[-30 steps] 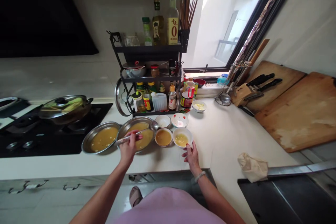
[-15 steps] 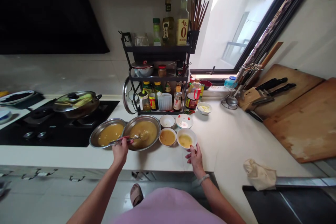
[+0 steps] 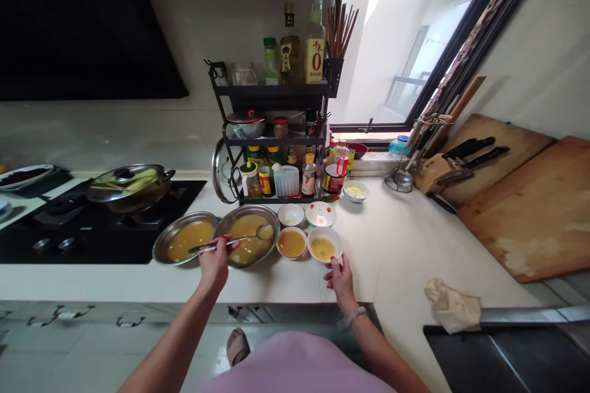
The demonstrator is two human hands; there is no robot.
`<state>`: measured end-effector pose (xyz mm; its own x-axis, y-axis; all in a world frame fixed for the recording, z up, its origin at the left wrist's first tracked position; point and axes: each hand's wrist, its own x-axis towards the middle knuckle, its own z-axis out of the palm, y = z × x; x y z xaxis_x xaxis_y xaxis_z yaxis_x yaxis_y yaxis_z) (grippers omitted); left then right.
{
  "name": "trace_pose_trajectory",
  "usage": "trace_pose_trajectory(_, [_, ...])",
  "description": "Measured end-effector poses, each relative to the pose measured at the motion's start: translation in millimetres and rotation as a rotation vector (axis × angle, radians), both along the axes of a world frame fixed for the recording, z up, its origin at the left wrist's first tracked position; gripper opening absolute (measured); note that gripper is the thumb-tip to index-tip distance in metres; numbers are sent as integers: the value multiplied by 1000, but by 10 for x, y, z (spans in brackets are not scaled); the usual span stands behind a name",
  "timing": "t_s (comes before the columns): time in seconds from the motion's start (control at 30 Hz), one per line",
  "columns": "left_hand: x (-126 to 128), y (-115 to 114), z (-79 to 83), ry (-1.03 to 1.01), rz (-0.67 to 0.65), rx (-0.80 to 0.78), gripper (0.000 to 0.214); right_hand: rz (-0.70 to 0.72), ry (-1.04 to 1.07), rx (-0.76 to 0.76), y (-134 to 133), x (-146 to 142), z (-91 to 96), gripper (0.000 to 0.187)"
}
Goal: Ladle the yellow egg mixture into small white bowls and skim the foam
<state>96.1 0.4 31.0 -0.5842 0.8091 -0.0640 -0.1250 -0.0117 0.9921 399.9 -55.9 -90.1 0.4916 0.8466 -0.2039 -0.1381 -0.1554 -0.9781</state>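
My left hand [image 3: 214, 260] is closed round the handle of a metal ladle [image 3: 239, 238], whose bowl hangs over the right side of a steel pan [image 3: 266, 215] of yellow-brown liquid. A second steel pan [image 3: 162, 244] with the same liquid sits to its left. My right hand [image 3: 340, 275] rests on the counter, fingers touching the near rim of a white bowl [image 3: 332, 239] of yellow liquid. A smaller bowl [image 3: 291, 243] of orange-brown liquid stands between that bowl and the pan.
A black rack [image 3: 271, 129] of bottles and jars stands behind the pans, with small bowls in front. A lidded wok [image 3: 129, 183] sits on the black hob at left. At right are a knife block [image 3: 437, 169], wooden boards [image 3: 530, 202], a crumpled cloth [image 3: 454, 306] and the sink.
The ladle dipped into the right pan's liquid, then rose to the pan's right side. My right hand stays at the white bowl. The view shifted slightly.
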Motion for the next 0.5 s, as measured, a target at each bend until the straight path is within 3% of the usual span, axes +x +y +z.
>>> trace_pose_trajectory(0.1, [195,16,52,-127,-81,4,17,-1,4,0,-2,-6,0,75])
trace_pose_trajectory(0.3, [710,24,124,-147,-217,22,15,-11,15,-4,-6,-3,3,79])
trace_pose_trajectory(0.5, [1097,2,17,-8,-461,34,25,4,-3,-2,-12,-7,2,83])
